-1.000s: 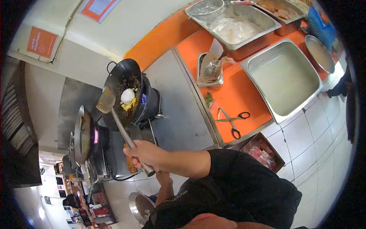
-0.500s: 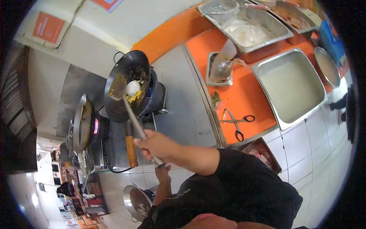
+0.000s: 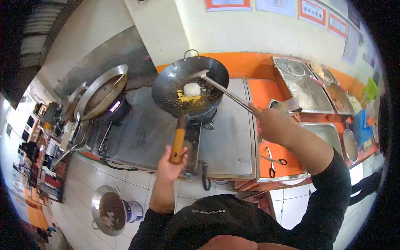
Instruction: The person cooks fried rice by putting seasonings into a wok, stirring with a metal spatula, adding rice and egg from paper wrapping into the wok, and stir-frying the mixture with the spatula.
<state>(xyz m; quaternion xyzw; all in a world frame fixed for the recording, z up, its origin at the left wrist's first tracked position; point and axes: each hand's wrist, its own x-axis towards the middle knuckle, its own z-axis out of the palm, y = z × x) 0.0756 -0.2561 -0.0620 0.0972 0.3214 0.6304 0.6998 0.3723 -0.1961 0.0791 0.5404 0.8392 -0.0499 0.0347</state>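
Plainly dark, glossy wok (image 3: 167, 85) | white mound (image 3: 192, 89), yellow bits (image 3: 190, 99) | right hand (image 3: 270, 121) clamped on spatula (image 3: 228, 92) | left hand (image 3: 168, 168) curled round handle (image 3: 178, 142)

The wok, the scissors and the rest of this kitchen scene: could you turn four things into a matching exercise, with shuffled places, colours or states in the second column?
Column one
1. White mound
2. Wok handle
3. Scissors
4. Right hand

Column two
A. Lying open on the orange counter
B. Wooden, above the palm of the left hand
C. Closed around the spatula
D. In the wok, by some yellow bits

Right pairs: 1-D, 2-B, 3-A, 4-C
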